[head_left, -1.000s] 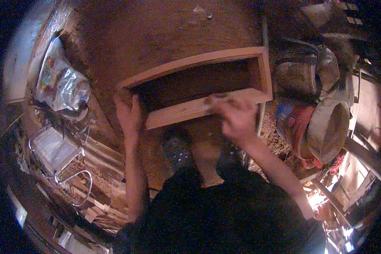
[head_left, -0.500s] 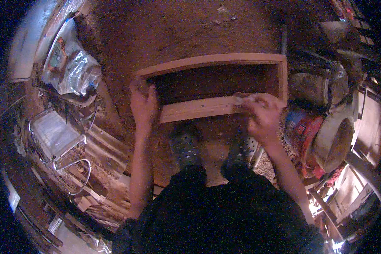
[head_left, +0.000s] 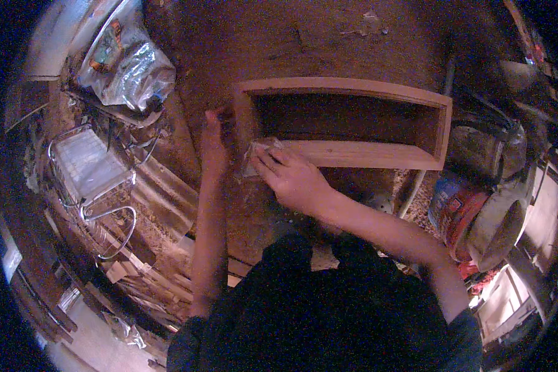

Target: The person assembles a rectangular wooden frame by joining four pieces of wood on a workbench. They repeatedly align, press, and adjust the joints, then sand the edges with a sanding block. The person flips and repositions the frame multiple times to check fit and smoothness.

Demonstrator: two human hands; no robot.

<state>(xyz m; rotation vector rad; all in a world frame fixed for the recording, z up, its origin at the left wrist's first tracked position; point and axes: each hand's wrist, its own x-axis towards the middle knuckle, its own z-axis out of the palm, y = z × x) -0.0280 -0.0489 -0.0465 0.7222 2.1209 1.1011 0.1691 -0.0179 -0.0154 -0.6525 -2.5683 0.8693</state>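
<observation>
Left hand (head_left: pixel 214 139): flat against the wooden frame's (head_left: pixel 353 93) left end, grasping nothing
Right hand (head_left: pixel 291 177): fingers curled, pressing a crumpled sanding sheet (head_left: pixel 254 158) on the frame's near rail

Bare, matt pale wood made up the open box frame (head_left: pixel 353 152); the sheet (head_left: pixel 257 158) on it looked thin and grainy, the plastic bag (head_left: pixel 127 68) crinkled and glossy, the floor (head_left: pixel 279 37) rough and dusty.
</observation>
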